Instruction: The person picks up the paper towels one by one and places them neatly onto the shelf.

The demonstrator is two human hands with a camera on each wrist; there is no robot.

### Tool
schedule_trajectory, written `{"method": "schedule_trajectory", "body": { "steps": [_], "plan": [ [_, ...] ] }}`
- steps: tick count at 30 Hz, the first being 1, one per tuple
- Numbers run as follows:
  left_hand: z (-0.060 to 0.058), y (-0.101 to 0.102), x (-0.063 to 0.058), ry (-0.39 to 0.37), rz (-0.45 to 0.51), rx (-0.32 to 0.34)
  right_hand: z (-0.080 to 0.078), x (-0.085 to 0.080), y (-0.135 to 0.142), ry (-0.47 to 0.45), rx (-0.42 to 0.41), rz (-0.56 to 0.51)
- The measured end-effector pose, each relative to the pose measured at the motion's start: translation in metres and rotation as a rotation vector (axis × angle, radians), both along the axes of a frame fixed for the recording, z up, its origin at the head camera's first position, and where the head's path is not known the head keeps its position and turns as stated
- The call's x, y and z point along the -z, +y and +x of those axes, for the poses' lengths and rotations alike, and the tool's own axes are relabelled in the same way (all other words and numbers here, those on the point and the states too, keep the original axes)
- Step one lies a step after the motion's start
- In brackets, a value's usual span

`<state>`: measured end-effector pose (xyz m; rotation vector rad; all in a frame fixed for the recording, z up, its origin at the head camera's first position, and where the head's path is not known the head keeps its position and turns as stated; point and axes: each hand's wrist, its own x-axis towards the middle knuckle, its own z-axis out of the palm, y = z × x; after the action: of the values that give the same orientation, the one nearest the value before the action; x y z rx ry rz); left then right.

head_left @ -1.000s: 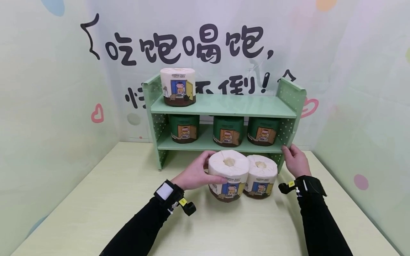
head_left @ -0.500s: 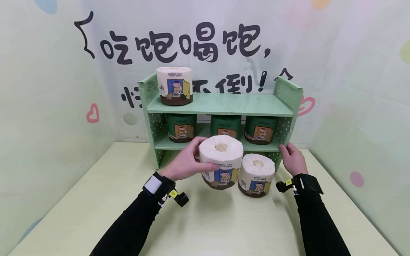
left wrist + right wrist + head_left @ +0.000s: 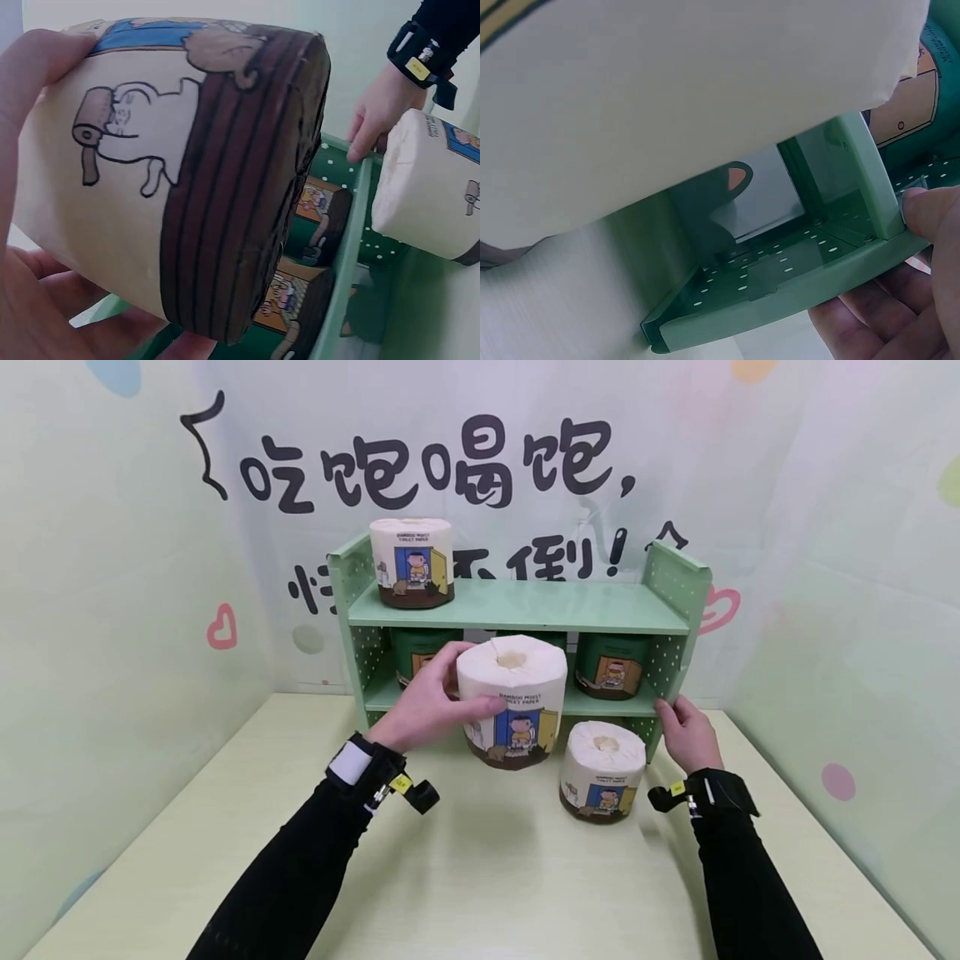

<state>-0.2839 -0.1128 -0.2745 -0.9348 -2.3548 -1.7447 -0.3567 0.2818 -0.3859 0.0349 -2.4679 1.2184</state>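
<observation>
My left hand (image 3: pixel 427 706) grips a white-topped toilet paper roll (image 3: pixel 513 693) by its side, thumb across the front. The roll is off the table, in front of the lower tier of a green two-tier shelf (image 3: pixel 540 607). In the left wrist view the roll's brown base (image 3: pixel 240 187) tilts toward the shelf. My right hand (image 3: pixel 692 739) holds the shelf's right side panel near the lower tier; the right wrist view has the thumb (image 3: pixel 926 214) on one face and the fingers round the other. A second white roll (image 3: pixel 602 772) stands upright on the table beside that panel.
One white roll (image 3: pixel 412 564) stands at the left end of the shelf's top tier. Green rolls, among them the right one (image 3: pixel 611 664), stand on the lower tier, the middle one mostly hidden. A printed backdrop (image 3: pixel 300 410) encloses the table (image 3: pixel 480 893).
My left hand has lifted the toilet paper roll up from beside the second white roll, moving it slightly left and in front of the middle green roll. The right hand stays on the shelf panel.
</observation>
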Motion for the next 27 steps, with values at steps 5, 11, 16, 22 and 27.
{"method": "schedule_trajectory", "body": {
  "steps": [5, 11, 16, 22, 27],
  "plan": [
    [0.016, 0.004, -0.029, 0.017, 0.028, -0.005, 0.000, 0.001, 0.000, -0.011, -0.002, -0.007],
    [0.015, 0.007, -0.052, 0.092, 0.041, -0.021, 0.001, -0.001, 0.000, -0.013, -0.001, -0.004],
    [0.009, 0.009, -0.068, 0.156, 0.062, -0.052, 0.000, -0.002, 0.001, -0.010, -0.005, -0.002],
    [0.001, 0.013, -0.085, 0.177, 0.083, -0.083, 0.000, -0.001, 0.002, -0.007, -0.001, -0.003],
    [-0.005, 0.014, -0.093, 0.168, 0.080, -0.139, -0.001, 0.001, 0.002, -0.011, 0.001, -0.001]
  ]
}}
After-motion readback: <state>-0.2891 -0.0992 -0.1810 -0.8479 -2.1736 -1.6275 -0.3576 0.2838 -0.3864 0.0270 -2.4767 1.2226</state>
